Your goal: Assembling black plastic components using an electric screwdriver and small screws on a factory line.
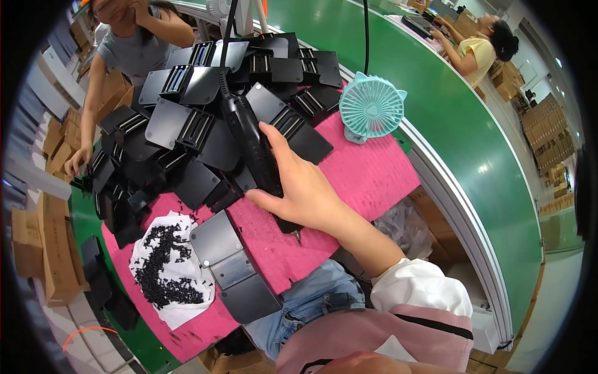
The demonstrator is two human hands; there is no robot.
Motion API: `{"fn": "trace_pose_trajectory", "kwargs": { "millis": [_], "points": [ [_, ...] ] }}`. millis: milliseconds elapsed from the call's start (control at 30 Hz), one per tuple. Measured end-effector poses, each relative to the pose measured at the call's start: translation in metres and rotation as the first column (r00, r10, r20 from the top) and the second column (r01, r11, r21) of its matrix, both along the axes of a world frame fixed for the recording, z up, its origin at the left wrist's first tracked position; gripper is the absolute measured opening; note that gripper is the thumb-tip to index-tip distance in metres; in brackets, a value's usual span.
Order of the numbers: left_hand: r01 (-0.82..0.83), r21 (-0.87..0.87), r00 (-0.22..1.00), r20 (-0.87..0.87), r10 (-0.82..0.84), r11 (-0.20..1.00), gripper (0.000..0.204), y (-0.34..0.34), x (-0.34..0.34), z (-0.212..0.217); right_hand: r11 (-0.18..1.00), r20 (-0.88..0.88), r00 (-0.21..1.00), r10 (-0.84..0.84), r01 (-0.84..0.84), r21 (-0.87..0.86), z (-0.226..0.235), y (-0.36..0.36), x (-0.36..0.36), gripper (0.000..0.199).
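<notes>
My right hand point(305, 187) is wrapped round a black electric screwdriver point(252, 140), thumb on one side and fingers on the other. The tool lies tilted, its cord rising from the far end and its metal bit pointing down toward me. Left of the bit, a flat black hinged plate point(237, 274) rests on the pink mat point(355, 177). Beside it a white cloth point(187, 318) carries a heap of small black screws point(163, 268). Beyond my hand is a large pile of black hinged brackets point(205, 134). My left hand is not in view.
A teal fan point(372, 107) stands at the mat's far right, near the green conveyor point(467, 137). At the far left a co-worker's hand point(78, 162) touches the pile's edge. Another person point(476, 53) sits across the conveyor. Cardboard boxes point(56, 249) stand on the left.
</notes>
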State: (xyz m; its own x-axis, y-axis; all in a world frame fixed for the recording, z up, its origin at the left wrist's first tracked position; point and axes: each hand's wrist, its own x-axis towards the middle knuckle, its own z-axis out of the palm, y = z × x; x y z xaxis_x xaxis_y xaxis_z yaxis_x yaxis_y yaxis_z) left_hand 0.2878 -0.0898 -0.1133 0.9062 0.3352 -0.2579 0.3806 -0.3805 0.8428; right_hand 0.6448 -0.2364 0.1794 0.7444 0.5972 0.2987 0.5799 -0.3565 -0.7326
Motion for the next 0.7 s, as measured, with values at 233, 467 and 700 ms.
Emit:
{"fn": "trace_pose_trajectory", "kwargs": {
  "millis": [233,467,700],
  "points": [
    [0.079,-0.071,0.995,-0.052,-0.083,0.994,0.015,-0.004,-0.015,-0.012,0.999,-0.007,0.999,-0.032,0.032,-0.040,-0.002,-0.004,-0.005,0.092],
    [0.147,-0.281,0.889,-0.382,-0.251,0.948,0.016,-0.035,-0.165,0.045,0.986,0.338,0.936,-0.101,0.141,-0.095,-0.009,-0.013,0.007,0.078],
    [0.127,-0.485,0.743,-0.531,-0.407,0.865,0.017,-0.074,-0.223,0.092,0.988,0.013,0.999,0.052,-0.053,0.147,-0.019,-0.041,0.016,0.064]
  ]
}}
